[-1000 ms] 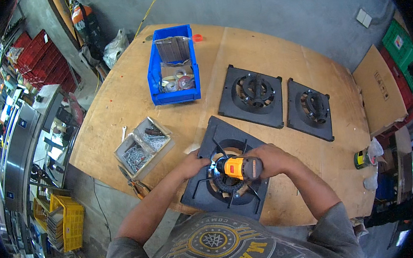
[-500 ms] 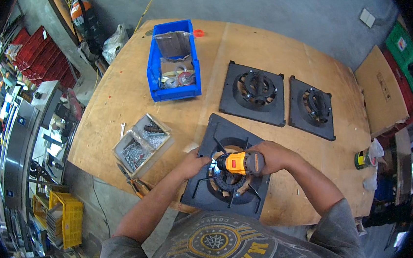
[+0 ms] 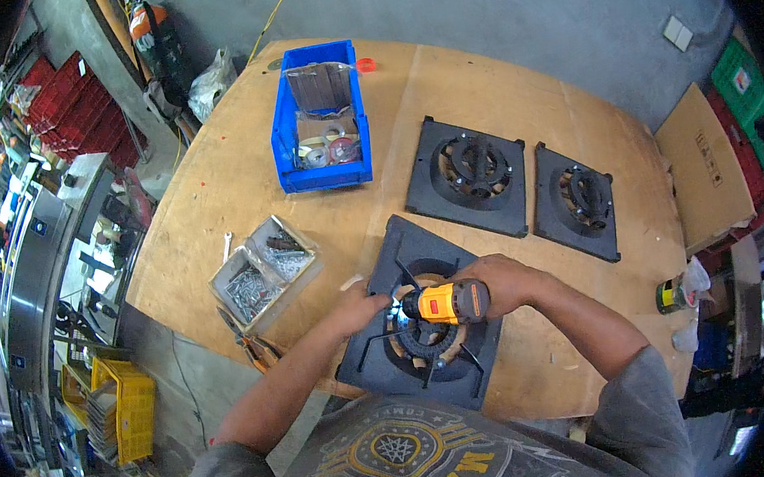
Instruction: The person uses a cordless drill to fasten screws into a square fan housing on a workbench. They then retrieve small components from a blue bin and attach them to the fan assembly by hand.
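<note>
A yellow and black cordless drill (image 3: pixel 442 303) lies on its side in the grip of my right hand (image 3: pixel 508 282), its nose pointing left. Its light falls on the left part of a black cast-iron burner plate (image 3: pixel 366 364), which has a round opening and thin pan-support arms. My left hand (image 3: pixel 361 309) rests over the plate's left edge, fingers closed together close to the drill's nose; whatever they pinch is too small to make out. Farther off lie two similar black burner plates, one (image 3: pixel 423 189) behind mine and another (image 3: pixel 605 242) to its right.
A divided tray (image 3: pixel 291 292) of screws sits left of my plate, with a wrench (image 3: pixel 227 246) and orange-handled pliers (image 3: pixel 260 354) beside it. Toward the back stands a blue bin (image 3: pixel 327 178) holding tape rolls. A can (image 3: pixel 671 295) and a cardboard sheet (image 3: pixel 708 174) are at the right.
The picture has shifted slightly. Both hands and the drill stay almost in the same place over the plate, and my right elbow sits a little farther out.
</note>
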A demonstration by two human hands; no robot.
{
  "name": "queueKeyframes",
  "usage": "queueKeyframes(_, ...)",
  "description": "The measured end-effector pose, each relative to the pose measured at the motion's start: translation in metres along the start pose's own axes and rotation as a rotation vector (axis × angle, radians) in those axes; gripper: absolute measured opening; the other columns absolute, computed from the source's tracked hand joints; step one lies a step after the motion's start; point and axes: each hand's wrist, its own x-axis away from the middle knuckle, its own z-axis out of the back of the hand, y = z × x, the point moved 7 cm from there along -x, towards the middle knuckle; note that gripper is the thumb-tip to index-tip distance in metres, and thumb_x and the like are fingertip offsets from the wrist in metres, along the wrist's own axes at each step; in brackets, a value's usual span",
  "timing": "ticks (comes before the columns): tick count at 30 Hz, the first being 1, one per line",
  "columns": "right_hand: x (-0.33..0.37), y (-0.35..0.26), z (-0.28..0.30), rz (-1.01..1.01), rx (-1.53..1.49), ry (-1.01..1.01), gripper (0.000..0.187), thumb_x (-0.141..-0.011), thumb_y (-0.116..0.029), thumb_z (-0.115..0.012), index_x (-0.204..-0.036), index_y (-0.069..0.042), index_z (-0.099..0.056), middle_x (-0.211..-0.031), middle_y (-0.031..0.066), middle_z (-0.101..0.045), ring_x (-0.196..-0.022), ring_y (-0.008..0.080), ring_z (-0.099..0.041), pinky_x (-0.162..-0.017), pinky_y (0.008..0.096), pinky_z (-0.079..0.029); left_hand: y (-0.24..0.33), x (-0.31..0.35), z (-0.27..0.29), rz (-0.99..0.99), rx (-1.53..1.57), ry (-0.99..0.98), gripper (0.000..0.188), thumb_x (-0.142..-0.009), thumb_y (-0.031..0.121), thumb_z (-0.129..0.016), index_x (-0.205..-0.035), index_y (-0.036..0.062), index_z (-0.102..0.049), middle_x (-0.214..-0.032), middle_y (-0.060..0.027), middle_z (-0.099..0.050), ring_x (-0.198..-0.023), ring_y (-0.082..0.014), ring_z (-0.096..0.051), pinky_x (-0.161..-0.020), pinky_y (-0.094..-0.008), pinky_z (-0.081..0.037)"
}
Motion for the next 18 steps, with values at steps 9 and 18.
queueKeyframes(9, 0.064, 0.005, -0.017, -0.030, -0.152, 0.319, 0.053, -0.062, -0.018, -0.079, -0.113, -0.010, -0.065, -0.102, 0.0130, -0.070, -0.094, 0.0315, -0.067, -0.083, 0.0400, -0.052, 0.076, -0.010, 0.013, -0.034, -0.216, -0.172, 0.050, -0.087, 0.031, -0.067, -0.126, 0.0014, -0.058, -0.111, -0.0152, -0.067, -0.099, -0.0244, -0.064, -0.088, -0.0379, -0.051)
queueKeyframes(18, 0.147, 0.003, -0.122, -0.324, -0.597, 0.420, 0.046, -0.065, -0.027, -0.080, -0.103, -0.004, -0.068, -0.091, 0.0156, -0.071, -0.081, 0.0295, -0.070, -0.077, 0.0365, -0.053, -0.080, 0.075, 0.011, 0.055, 0.530, 0.033, 0.053, -0.097, 0.038, -0.049, -0.128, -0.0038, -0.049, -0.127, -0.0182, -0.058, -0.106, -0.0307, -0.061, -0.092, -0.0414, -0.050)
